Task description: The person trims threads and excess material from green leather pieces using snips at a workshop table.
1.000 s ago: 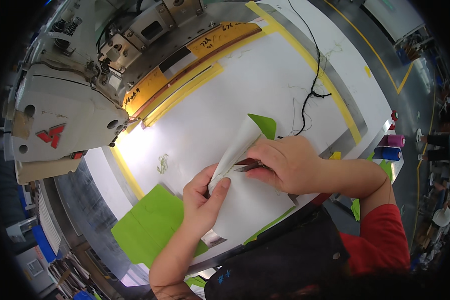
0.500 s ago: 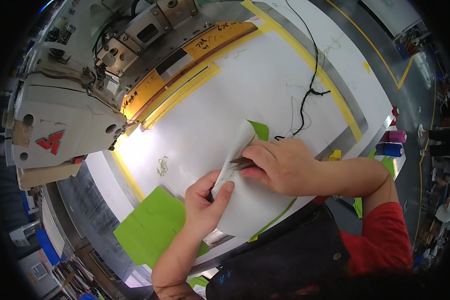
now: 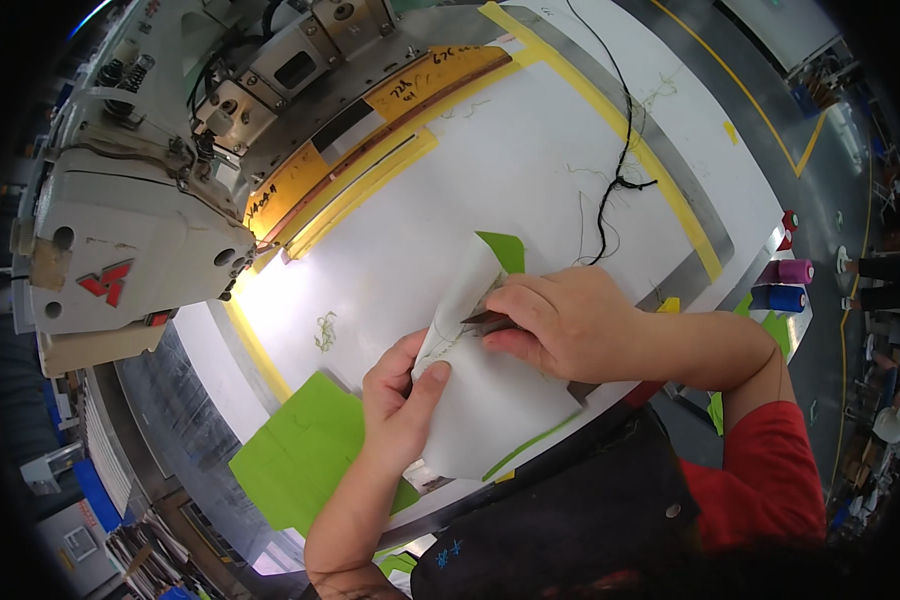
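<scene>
A white fabric piece [image 3: 505, 415] with a bright green underside is lifted off the table, its upper part folded over. My left hand [image 3: 400, 400] pinches its left edge, thumb on top. A line of stitching with loose thread ends runs along the fold beside that thumb. In my right hand [image 3: 580, 325] are small dark pointed thread snips [image 3: 482, 321], mostly covered by the fingers, so their exact form is hard to make out. Their tip touches or nearly touches the fabric at the stitching. Beside my left forearm lies a stack of green fabric pieces [image 3: 305, 455].
A large sewing machine head [image 3: 135, 250] stands at the left, its lamp lighting the white table [image 3: 370, 235]. Yellow tape [image 3: 630, 140] borders the work area. A knotted black cord [image 3: 620, 182] lies at the right. Thread spools [image 3: 778, 298] sit past the right edge.
The fabric and my left hand have shifted slightly left and the fabric has turned a little. My right hand keeps its grip on the snips near the stitching.
</scene>
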Demonstrator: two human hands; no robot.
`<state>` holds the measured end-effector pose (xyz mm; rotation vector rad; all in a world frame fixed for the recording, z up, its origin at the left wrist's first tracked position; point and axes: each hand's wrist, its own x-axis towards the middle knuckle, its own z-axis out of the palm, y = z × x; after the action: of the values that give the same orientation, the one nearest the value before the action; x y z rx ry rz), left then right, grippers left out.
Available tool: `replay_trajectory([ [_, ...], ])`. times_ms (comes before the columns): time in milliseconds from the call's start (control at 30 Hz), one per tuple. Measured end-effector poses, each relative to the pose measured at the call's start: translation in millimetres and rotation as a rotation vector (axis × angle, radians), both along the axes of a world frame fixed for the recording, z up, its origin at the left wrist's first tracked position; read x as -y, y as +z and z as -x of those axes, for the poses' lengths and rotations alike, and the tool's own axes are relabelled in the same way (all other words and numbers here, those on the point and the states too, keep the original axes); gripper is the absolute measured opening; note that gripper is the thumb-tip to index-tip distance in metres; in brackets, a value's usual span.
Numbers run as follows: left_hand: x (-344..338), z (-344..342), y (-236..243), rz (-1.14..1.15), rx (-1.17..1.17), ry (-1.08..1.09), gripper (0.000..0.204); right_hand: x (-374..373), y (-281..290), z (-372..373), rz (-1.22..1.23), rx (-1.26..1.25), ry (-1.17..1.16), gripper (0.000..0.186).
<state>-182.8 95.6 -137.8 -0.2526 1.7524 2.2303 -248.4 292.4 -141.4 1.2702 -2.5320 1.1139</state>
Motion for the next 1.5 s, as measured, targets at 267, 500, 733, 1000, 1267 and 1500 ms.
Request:
replay_trajectory([
  [267,2,-1,-1,-0.018,-0.022,-0.007,0.027,-1,5,1,-0.065,-0.068,-0.053,0.03],
  [500,2,-2,-1,-0.013,-0.041,0.027,0.027,-1,5,0,-0.073,-0.093,-0.065,0.031],
  [733,0,0,5,0.15,-0.093,-0.055,0.026,1,-1,1,-0.056,-0.104,-0.033,0.031],
  [1000,-7,-3,9,0.216,-0.011,-0.008,0.018,4,-2,-6,-0.076,-0.157,0.011,0.033],
  [1267,-4,-4,2,0.386,-0.084,-0.061,0.014,5,-1,-8,-0.123,-0.16,0.007,0.031],
  [1500,-5,-4,0,0.353,-0.152,-0.098,0.014,7,-8,-8,0.062,0.135,0.099,0.028],
])
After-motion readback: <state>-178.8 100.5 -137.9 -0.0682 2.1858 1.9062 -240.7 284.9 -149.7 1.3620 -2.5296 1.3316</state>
